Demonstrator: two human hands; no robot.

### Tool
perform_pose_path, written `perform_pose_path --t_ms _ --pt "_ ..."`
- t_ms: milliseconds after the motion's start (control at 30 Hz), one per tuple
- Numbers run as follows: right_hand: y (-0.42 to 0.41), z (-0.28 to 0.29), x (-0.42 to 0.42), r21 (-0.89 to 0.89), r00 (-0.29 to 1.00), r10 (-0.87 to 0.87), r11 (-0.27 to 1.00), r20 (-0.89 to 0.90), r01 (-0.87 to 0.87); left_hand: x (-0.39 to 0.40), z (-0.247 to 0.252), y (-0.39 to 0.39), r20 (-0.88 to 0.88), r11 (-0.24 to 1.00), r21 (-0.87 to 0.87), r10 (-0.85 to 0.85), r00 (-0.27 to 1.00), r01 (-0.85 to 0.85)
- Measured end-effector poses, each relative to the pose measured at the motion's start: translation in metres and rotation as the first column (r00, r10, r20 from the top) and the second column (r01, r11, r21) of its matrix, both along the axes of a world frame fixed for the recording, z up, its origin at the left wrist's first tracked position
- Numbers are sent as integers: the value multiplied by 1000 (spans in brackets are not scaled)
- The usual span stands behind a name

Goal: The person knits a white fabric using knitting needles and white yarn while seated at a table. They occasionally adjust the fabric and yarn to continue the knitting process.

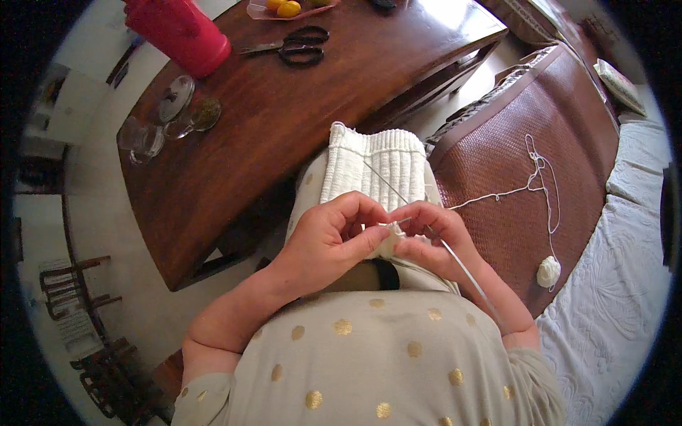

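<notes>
White ribbed knitting [375,170] lies over the lap, its near edge between my hands. My left hand [330,239] pinches that edge with thumb and forefinger. My right hand [434,237] is closed around the edge and a metal knitting needle [466,271], fingertips touching those of my left hand. One needle length runs back over the knitting, another toward my right forearm; whether they are one needle is unclear. White yarn [482,199] trails from my right hand across the brown woven seat mat to a small yarn ball [548,271]. Fingers hide the stitches.
On the dark wooden table [277,112] ahead are black-handled scissors [301,47], a red plastic pitcher [197,42], glass cups [146,141] with a lid, and a tray [256,11] holding yellow fruit. White quilted fabric [597,298] covers the seat at right.
</notes>
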State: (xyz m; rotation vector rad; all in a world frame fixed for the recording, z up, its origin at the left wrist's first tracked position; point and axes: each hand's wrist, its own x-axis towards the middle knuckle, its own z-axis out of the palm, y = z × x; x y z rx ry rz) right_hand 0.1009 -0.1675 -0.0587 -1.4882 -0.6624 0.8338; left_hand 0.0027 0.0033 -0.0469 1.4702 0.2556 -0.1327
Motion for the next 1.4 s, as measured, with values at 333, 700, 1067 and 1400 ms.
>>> perform_pose_path --t_ms 333,700,1067,1400 --pt "-10 -18 0 -43 990 50 998 -132 -56 -2 9 -2 -202 938 -338 1 979 -71" --pt "-32 -10 11 481 952 219 872 -213 -94 -5 4 -1 -198 939 -297 117 973 -173" --pt "-32 -2 15 175 989 91 978 117 -110 -12 8 0 -218 901 -389 114 969 -193" --pt "-14 19 21 581 946 249 810 -209 -85 -12 5 -2 -209 904 -414 15 978 -102"
